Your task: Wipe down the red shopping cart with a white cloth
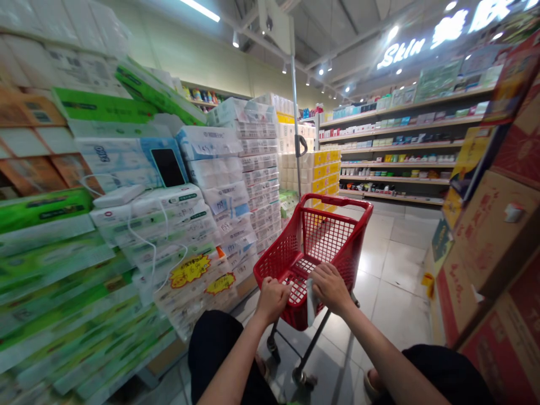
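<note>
Stacked tissue packs [253, 146] crowded the left side, with a phone [169, 167] leaning there beside a white device [119, 196] and its cable [145, 242]. Cardboard boxes [485, 230] walled the right; a metal pole [295, 101] rose beyond the cart, and stocked shelves [396, 165] stood at the back. The red shopping cart [356, 242] was on the tiled floor [400, 287], directly ahead of the hands, which were apart at its near end. The right hand [329, 286] pinched a whitish cloth [311, 305]; the left hand [272, 301] was curled, though whether it gripped the rim could not be told.
</note>
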{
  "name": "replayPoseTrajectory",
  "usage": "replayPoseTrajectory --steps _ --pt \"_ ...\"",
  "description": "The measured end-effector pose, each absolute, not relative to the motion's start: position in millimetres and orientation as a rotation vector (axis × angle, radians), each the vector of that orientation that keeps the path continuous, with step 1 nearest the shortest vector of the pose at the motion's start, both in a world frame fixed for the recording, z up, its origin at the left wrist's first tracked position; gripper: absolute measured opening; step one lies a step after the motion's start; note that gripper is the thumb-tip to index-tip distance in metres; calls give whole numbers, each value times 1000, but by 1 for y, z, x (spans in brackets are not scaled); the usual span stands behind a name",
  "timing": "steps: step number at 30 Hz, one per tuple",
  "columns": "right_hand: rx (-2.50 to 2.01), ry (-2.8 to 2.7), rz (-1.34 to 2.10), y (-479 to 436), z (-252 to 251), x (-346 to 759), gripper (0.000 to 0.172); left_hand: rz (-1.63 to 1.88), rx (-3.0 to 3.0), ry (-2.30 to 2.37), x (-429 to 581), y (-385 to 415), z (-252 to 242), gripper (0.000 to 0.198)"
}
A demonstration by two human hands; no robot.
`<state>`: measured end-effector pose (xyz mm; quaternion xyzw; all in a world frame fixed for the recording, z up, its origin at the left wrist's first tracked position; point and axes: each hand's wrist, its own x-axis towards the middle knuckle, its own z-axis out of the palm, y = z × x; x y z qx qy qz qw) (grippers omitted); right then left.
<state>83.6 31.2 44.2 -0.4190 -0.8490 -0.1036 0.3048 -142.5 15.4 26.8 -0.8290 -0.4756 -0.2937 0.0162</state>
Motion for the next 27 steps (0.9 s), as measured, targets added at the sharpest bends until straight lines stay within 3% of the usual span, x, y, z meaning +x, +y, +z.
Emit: replayPoseTrajectory --steps 8,16,27 --pt "-1346 -2071 -536 69 37 179 34 -864 -2534 -1508 -141 24 23 54" --pt "-1514 -1878 -712 80 41 245 40 -861 -2557 -1473 -138 32 22 53" --pt "-1392 -1846 -516 38 21 155 36 -910 -2392 -1532 -135 31 11 48"
